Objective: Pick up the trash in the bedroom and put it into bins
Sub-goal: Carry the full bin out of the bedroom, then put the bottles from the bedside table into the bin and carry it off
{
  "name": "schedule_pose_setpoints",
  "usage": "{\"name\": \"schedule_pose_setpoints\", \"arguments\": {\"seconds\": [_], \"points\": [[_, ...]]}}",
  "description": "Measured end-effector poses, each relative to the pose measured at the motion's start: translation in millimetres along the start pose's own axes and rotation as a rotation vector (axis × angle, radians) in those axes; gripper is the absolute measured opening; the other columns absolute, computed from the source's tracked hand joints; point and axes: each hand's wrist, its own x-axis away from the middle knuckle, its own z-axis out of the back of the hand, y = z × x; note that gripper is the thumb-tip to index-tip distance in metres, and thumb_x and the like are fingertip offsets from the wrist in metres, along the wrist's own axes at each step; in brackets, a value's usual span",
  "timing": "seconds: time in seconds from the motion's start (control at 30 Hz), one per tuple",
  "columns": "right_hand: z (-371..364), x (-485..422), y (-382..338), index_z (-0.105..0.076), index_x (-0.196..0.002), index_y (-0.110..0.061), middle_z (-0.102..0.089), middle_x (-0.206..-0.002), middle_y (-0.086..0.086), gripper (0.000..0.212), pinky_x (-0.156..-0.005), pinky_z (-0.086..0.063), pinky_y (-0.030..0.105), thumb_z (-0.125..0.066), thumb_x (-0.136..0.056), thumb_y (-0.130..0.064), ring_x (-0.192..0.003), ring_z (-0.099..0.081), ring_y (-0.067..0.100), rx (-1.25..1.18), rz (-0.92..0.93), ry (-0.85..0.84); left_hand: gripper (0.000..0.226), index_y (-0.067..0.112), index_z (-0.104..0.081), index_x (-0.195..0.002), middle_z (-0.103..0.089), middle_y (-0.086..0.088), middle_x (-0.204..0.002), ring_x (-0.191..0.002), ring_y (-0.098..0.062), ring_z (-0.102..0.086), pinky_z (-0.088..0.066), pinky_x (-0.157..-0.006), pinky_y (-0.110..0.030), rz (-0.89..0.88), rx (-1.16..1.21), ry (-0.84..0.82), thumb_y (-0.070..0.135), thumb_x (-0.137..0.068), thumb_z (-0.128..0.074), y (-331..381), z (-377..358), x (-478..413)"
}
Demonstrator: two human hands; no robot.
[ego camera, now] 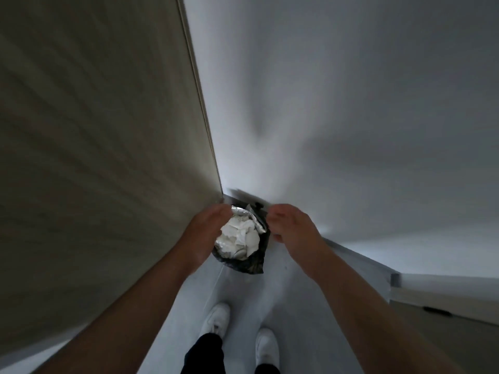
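A narrow corner: a beige panel (102, 130) on the left meets a white wall (351, 103) above pale floor (243, 292). The left hand (205, 230) curls its fingers over the left rim of a black bin bag (243, 263). The bag hangs open between the hands and holds crumpled white tissue (239, 236) and a silvery foil wrapper (244, 211). The right hand (291, 225) pinches the right rim with curled fingers. White shoes (218, 317) stand below.

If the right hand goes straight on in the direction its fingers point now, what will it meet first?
Probably the black bag: the right hand points left at its rim and seems to pinch it. Just beyond lies the white crumpled paper. Blur leaves depth uncertain.
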Motion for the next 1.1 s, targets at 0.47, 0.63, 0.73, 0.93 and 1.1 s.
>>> {"name": "schedule_pose_setpoints", "arguments": {"seconds": [0.47,0.63,0.73,0.93,1.1], "points": [[-38,225,-153,-0.065,-0.101,-0.030,-0.068,-0.100,-0.008,0.036,-0.100,-0.048,0.042,-0.061,-0.069,-0.046,-0.100,-0.063,0.012,0.254,0.269,-0.340,0.043,0.040,-0.062,-0.101,-0.062,0.008,-0.120,-0.113,-0.010,-0.057,-0.044,-0.098,-0.031,-0.302,0.065,0.377,0.060,-0.064,-0.055,122,64,301],[-121,297,-179,-0.062,-0.100,-0.032,-0.066,-0.104,-0.010,0.009,-0.095,-0.049,0.031,-0.060,-0.091,-0.031,-0.100,-0.061,0.007,0.425,0.420,-0.613,0.036,0.034,-0.066,-0.101,-0.070,0.013,-0.106,-0.104,-0.001,-0.061,-0.045,-0.096,-0.028,-0.377,0.131,0.604,0.057,-0.074,-0.063,117,114,407],[-181,344,-189,-0.062,-0.104,-0.030,-0.065,-0.098,-0.013,0.025,-0.087,-0.046,0.026,-0.060,-0.084,-0.044,-0.091,-0.059,0.006,0.512,0.488,-0.779,0.054,0.030,-0.067,-0.105,-0.070,0.016,-0.106,-0.103,-0.001,-0.061,-0.046,-0.093,-0.028,-0.393,0.235,0.758,0.060,-0.061,-0.057,97,152,464],[-303,430,-179,-0.062,-0.104,-0.030,-0.064,-0.100,-0.009,0.034,-0.098,-0.048,0.035,-0.060,-0.073,-0.044,-0.097,-0.060,0.005,0.569,0.548,-0.988,0.057,0.028,-0.068,-0.101,-0.071,0.009,-0.106,-0.106,-0.006,-0.061,-0.046,-0.097,-0.033,-0.392,0.383,1.076,0.059,-0.054,-0.058,25,236,583],[-406,486,-151,-0.064,-0.107,-0.027,-0.066,-0.107,-0.004,0.016,-0.095,-0.051,0.040,-0.060,-0.092,-0.020,-0.098,-0.063,0.009,0.585,0.593,-1.081,0.062,0.026,-0.066,-0.103,-0.069,0.005,-0.108,-0.109,-0.006,-0.059,-0.043,-0.099,-0.031,-0.364,0.442,1.277,0.060,-0.051,-0.057,-45,305,681]]}}
